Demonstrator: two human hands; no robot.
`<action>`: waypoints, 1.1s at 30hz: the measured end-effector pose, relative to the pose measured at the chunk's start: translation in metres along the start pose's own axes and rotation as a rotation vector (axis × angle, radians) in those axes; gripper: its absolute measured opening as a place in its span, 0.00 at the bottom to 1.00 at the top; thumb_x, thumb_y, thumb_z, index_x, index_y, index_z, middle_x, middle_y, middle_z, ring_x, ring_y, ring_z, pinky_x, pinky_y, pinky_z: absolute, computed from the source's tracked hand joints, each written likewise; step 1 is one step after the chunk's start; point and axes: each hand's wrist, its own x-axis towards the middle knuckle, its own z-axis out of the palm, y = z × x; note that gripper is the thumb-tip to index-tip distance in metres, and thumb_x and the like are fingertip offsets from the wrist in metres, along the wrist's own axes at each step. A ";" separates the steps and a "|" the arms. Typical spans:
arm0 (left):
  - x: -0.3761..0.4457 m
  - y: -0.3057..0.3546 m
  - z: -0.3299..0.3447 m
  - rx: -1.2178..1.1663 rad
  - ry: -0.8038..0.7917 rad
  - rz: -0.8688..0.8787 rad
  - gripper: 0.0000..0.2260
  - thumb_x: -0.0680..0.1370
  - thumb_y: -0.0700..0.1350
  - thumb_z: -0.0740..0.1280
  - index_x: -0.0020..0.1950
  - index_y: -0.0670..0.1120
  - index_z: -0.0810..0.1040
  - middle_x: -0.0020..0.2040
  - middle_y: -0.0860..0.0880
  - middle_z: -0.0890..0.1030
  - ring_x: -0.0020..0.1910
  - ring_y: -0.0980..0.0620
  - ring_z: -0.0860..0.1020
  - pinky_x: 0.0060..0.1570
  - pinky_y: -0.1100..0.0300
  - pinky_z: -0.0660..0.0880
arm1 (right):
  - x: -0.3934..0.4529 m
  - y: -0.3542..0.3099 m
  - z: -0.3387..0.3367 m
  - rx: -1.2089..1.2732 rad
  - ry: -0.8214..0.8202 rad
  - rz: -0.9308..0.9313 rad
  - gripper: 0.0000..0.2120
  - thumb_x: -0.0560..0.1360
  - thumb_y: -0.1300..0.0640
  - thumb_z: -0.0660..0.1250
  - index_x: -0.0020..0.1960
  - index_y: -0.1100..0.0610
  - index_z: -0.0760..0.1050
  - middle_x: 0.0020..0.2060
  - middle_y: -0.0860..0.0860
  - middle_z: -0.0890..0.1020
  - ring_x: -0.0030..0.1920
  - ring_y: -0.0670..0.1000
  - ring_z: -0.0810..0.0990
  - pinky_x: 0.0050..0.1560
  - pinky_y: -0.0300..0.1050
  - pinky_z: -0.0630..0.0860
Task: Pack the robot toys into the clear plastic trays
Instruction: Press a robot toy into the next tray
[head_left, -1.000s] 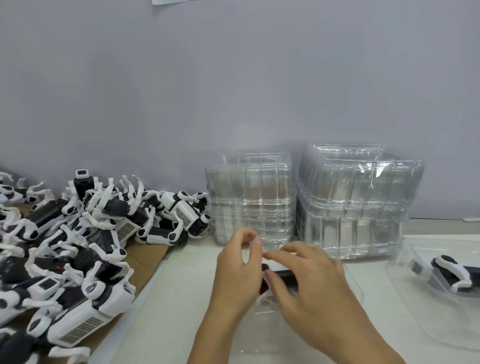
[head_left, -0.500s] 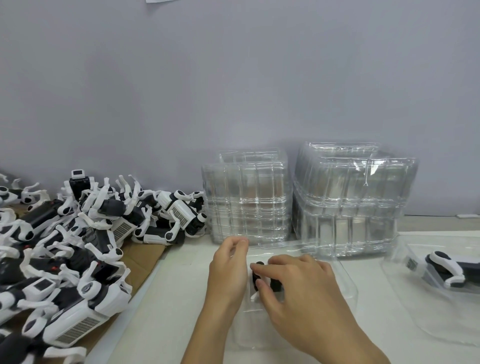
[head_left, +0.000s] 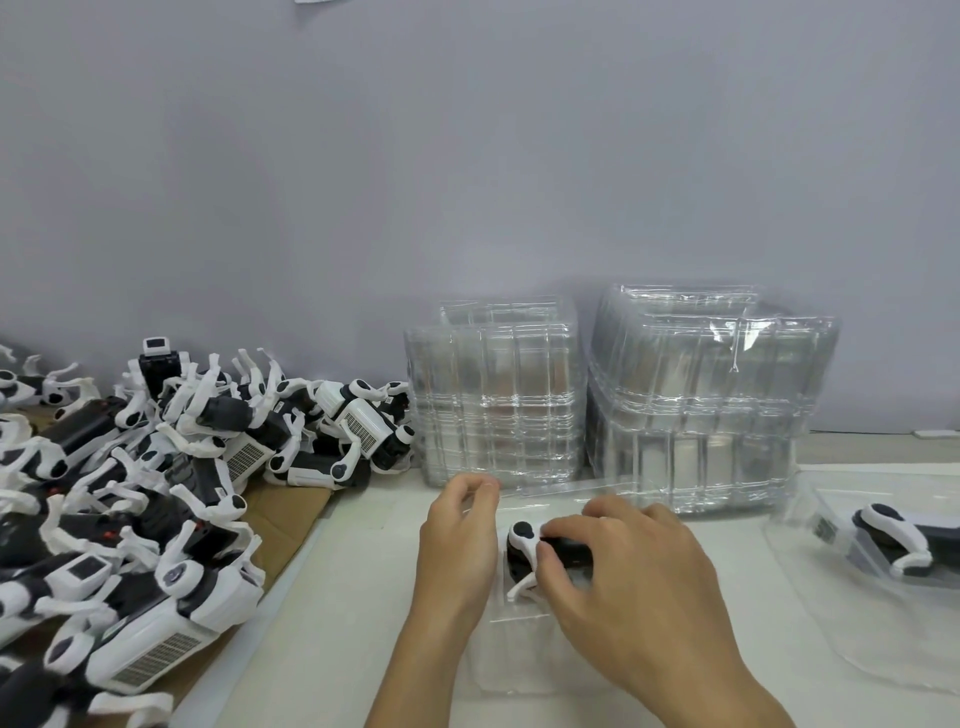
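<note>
A black-and-white robot toy lies in a clear plastic tray on the white table, front centre. My right hand covers most of the toy, its curled fingers gripping the black body. My left hand pinches the tray's left rim near its far corner. A large pile of robot toys lies on cardboard at the left. A second clear tray at the right holds another robot toy.
Two stacks of clear trays stand against the grey wall, one behind my hands and a taller one to its right. The cardboard sheet reaches the table's left part.
The view has shifted a little. My right hand drew back toward me, uncovering the toy's white leg and head end. My left hand stayed on the tray rim.
</note>
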 end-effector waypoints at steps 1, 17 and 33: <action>0.000 0.000 0.000 0.003 -0.001 -0.001 0.08 0.82 0.46 0.62 0.47 0.51 0.79 0.47 0.55 0.82 0.50 0.58 0.78 0.44 0.63 0.69 | 0.000 0.000 0.000 -0.002 0.000 -0.005 0.19 0.77 0.33 0.52 0.60 0.35 0.76 0.50 0.38 0.76 0.51 0.47 0.69 0.48 0.41 0.65; 0.001 -0.002 -0.001 0.005 -0.018 -0.003 0.08 0.81 0.44 0.62 0.48 0.52 0.80 0.50 0.56 0.82 0.54 0.59 0.77 0.49 0.62 0.71 | 0.000 -0.009 0.005 0.106 -0.019 -0.151 0.21 0.77 0.36 0.43 0.51 0.39 0.74 0.47 0.35 0.76 0.54 0.40 0.72 0.62 0.48 0.59; 0.001 -0.003 -0.001 0.015 -0.027 0.009 0.07 0.81 0.43 0.63 0.48 0.52 0.80 0.50 0.54 0.82 0.52 0.60 0.77 0.47 0.65 0.70 | 0.000 -0.009 0.007 0.144 -0.031 -0.131 0.14 0.79 0.40 0.50 0.57 0.36 0.73 0.45 0.38 0.76 0.50 0.43 0.72 0.62 0.45 0.59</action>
